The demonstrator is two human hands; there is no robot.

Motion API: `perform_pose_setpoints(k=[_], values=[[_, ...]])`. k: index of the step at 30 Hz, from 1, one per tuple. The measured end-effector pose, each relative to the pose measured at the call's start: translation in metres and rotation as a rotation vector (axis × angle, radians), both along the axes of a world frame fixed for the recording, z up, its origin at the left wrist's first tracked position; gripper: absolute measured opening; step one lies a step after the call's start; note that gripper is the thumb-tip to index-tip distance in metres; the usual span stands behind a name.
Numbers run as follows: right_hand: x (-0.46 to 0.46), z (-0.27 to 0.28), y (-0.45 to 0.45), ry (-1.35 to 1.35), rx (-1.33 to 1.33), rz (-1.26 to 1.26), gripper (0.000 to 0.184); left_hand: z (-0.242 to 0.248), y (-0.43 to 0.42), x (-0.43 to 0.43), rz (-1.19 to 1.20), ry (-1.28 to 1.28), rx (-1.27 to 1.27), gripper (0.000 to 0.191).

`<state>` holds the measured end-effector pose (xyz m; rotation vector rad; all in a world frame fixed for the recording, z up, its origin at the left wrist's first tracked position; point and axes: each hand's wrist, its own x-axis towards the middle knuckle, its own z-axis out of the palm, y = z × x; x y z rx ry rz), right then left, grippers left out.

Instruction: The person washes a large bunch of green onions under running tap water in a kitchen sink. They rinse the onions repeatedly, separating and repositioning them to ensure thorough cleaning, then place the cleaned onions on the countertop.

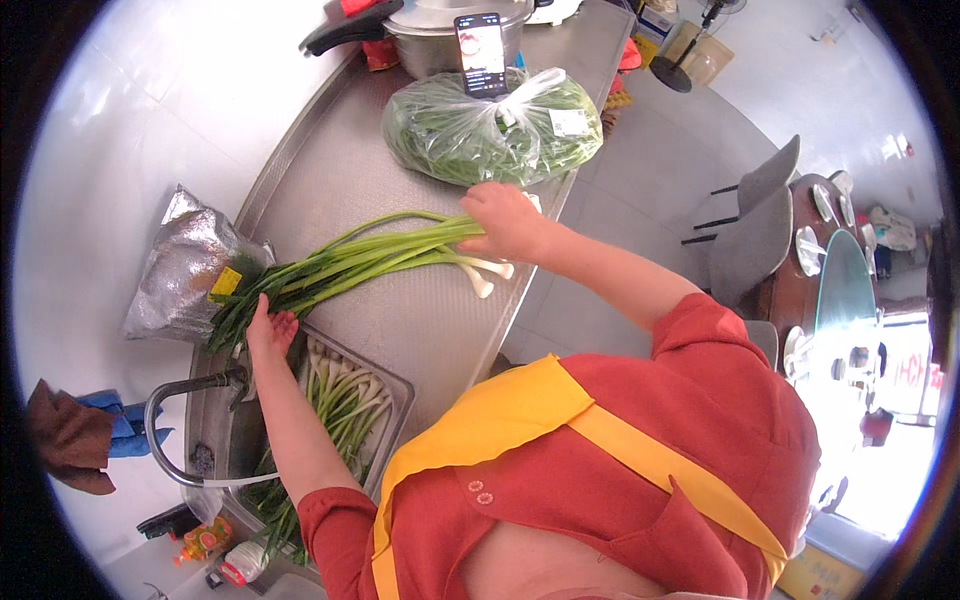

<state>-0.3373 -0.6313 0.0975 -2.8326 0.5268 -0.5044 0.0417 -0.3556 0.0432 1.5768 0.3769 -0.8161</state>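
Observation:
A bunch of long green stalks with white bulb ends, like green garlic (375, 251), lies across the metal counter. My right hand (504, 223) is closed around its stalks near the white ends. Beside the leafy end, my left hand (271, 330) has its fingers apart, palm turned up; whether it touches the leaves is unclear. More such stalks (349, 401) lie in a metal tray, bulbs towards the counter. A large clear plastic bag of greens (450, 139) rests beyond my right hand, with a lit phone (481, 56) propped upright on it.
A silver foil bag (191, 270) leans by the wall. A curved faucet (154, 420) arches over the sink left of my forearm. At the far end stands a metal pressure cooker (424, 45). The counter edge (517, 307) runs along my right; grey chairs (750, 232) stand beyond.

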Motion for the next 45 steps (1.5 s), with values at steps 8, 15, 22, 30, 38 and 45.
perform_pose_setpoints(k=[8,15,22,30,38,45], values=[[0.041,0.011,0.074,-0.186,0.236,0.362,0.031,-0.072,0.131,-0.004,0.009,0.151,-0.758,0.028],[0.073,-0.001,0.155,0.123,0.368,0.451,0.027,-0.153,0.352,0.034,0.605,0.024,-0.850,0.020],[0.131,-0.038,0.265,0.284,0.506,0.425,0.025,-0.138,0.394,0.056,0.537,-0.078,-0.738,0.021],[0.212,-0.101,0.369,0.394,0.328,0.462,0.025,-0.142,0.414,-0.042,0.424,0.159,-0.815,0.012],[0.298,-0.152,0.431,0.547,0.264,0.592,0.023,-0.163,0.446,-0.090,0.494,0.317,-0.718,0.012],[0.315,-0.192,0.476,0.724,-0.226,0.660,0.021,-0.157,0.430,-0.083,0.479,0.365,-0.653,0.016]])
